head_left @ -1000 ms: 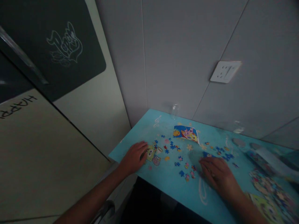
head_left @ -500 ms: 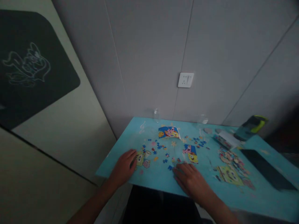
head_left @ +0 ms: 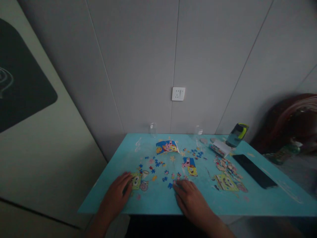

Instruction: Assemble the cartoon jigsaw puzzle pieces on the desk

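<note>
Shifted leftward, the right hand [head_left: 190, 194] curls by flat, knobbly jigsaw pieces [head_left: 170, 185], grip unclear.

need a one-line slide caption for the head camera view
Left hand by a printed cartoon figure, right hand near loose puzzle pieces on a turquoise table.

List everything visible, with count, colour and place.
Socket: 1, white, wall
Cabinet: 1, pale, left
Table: 1, turquoise, centre
Cartoon prints: 2, yellow, tabletop
Loose pieces: many, mostly blue, centre
Piece heap: 1, multicoloured, right
Joined block: 1, blue-yellow, centre
Picture sheet: 1, blue, back
Cups: 2, clear, back
Discs: 2, grey, back
Box: 1, whitish, right
Bottle: 1, dark, right
Slab: 1, black, right
Furniture: 1, brown, far right
Left grip: 1, bare hand, left
Right grip: 1, bare hand, centre
</note>
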`<state>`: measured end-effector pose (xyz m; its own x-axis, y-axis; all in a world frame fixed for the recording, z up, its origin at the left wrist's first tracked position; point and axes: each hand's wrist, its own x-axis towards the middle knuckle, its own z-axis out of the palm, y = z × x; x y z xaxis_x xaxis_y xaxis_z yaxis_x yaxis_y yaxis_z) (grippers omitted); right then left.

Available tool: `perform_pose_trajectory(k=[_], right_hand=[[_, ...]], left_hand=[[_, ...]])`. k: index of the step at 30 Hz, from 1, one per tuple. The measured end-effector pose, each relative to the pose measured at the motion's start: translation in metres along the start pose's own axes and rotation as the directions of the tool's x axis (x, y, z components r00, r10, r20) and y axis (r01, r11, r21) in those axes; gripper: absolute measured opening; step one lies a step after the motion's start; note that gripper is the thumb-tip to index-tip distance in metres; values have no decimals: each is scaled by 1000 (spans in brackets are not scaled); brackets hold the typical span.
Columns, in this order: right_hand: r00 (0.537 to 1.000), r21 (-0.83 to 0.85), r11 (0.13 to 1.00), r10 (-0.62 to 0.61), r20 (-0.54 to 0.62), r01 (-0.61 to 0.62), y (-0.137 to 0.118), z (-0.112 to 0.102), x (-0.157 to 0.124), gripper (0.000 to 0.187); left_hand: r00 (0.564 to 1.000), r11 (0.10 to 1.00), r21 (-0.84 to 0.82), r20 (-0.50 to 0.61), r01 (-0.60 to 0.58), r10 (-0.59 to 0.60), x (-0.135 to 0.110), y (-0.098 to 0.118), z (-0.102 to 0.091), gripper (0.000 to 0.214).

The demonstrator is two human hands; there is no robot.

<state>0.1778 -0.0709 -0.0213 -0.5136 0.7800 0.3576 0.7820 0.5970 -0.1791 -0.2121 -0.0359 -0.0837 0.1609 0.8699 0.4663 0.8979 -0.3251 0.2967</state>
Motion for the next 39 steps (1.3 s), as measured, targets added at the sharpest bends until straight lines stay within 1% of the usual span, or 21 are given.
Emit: perform_pose_trajectory(k=[6, 12, 16, 19, 22, 24, 26, 28, 30, 31, 33, 35, 36, 37, 39], right_hand=[[1000, -28, 1000, -3, -12, 3, -5, 10, 13, 43], [997, -55, 998, -22, -73, 18, -3, 20, 20, 39], [998, -53, 999, -13, -64, 10, 0, 27, 25, 35], [999, -45, 999, -13, -38, 11, -2, 24, 35, 34], [999, -17, 999, -50, 17, 51, -5, 16, 44, 39], [994, 29, 995, -97, 58, 96, -2, 10, 43, 41], [994, 61, 994, -99, 55, 96, 4, 5, 31, 38], [996, 67, 995, -75, 44, 72, 12, 3, 11, 39], [1000, 35, 999, -4, 5, 4, 18, 2, -10, 41], [1000, 20, 999, 30, -4, -30, 20, 1, -18, 42], [995, -8, 995, 99, 5, -99, 21, 1, -28, 45], [991, -18, 991, 134, 22, -133, 18, 2, -25, 46], [991, -15, 991, 133, 26, -133, 16, 2, -20, 46], [992, -6, 993, 121, 25, -121, 14, 3, -12, 44], [997, 29, 997, 73, 33, -74, 12, 5, 7, 44]], left_hand=[[999, 999, -18, 5, 37, -37, 0, 7, -5, 39], [1000, 1000, -4, -14, 2, -2, 1, 16, -10, 35], [999, 1000, 23, -34, -5, 6, 2, 23, -14, 34], [1000, 1000, 16, -6, 9, -9, 1, 27, -18, 34], [999, 999, -2, 32, 34, -34, 0, 28, -21, 35], [998, 999, -11, 54, 46, -45, -1, 28, -22, 36], [996, 998, -9, 58, 64, -63, -2, 33, -22, 36], [996, 996, 4, 33, 85, -85, -1, 48, -21, 36], [997, 997, 18, -15, 70, -69, 1, 76, -19, 37], [999, 999, 2, -2, 32, -32, 3, 94, -17, 39], [996, 997, -46, 64, -59, 62, 9, 132, -13, 44], [974, 987, -80, 168, -139, 151, 15, 164, -7, 48], [967, 982, -93, 180, -164, 178, 18, 176, -4, 47], [963, 979, -112, 193, -169, 189, 20, 184, -1, 46], [965, 977, -148, 192, -152, 179, 23, 193, 5, 43]])
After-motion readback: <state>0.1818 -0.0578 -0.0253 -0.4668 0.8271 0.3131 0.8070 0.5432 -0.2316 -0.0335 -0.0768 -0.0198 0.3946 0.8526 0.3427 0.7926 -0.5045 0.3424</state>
